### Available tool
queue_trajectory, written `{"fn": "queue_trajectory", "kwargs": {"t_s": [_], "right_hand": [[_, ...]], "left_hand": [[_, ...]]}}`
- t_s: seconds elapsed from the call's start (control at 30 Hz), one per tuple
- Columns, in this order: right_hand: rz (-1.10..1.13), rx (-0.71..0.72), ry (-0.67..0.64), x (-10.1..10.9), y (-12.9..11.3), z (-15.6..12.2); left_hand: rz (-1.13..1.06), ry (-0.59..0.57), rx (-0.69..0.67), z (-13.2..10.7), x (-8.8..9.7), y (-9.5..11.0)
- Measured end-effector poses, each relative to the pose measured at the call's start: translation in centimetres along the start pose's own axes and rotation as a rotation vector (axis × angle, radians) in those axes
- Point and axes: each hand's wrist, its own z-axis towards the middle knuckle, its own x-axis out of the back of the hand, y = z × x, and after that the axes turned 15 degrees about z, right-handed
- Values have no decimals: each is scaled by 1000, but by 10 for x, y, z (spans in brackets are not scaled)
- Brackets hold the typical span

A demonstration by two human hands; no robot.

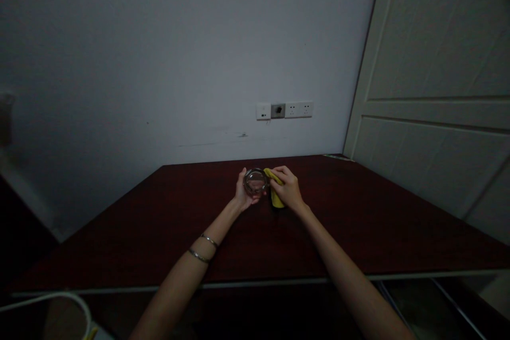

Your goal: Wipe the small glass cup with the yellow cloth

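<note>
A round, clear glass dish (255,183), like a small bowl or an ashtray, is held above the table by my left hand (244,194). The fingers wrap under and around its left and lower side. My right hand (289,188) pinches a yellow cloth (278,199) at the right of the dish. The cloth's upper end meets the dish's right rim, and its lower part hangs below the fingers. Some fingertips of both hands are hidden behind the glass and the cloth.
The dark red table (167,234) spreads under both hands, with a pale front edge. Behind it stands a white wall with a row of sockets (292,110). A panelled door (430,90) is on the right. A white cable (71,295) curves at the lower left.
</note>
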Motion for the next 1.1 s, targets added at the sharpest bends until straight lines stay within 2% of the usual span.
{"fn": "queue_trajectory", "kwargs": {"t_s": [0.2,0.4,0.87,1.1], "right_hand": [[-94,36,5,-2,0,-6],[-136,81,-20,-4,1,-11],[-209,91,-37,-2,-1,-13],[-290,105,-113,-6,-6,-16]], "left_hand": [[-12,2,-20,-2,-3,1],[-79,73,-54,-1,0,2],[-101,101,-61,0,-3,3],[-153,138,-82,2,-1,3]]}}
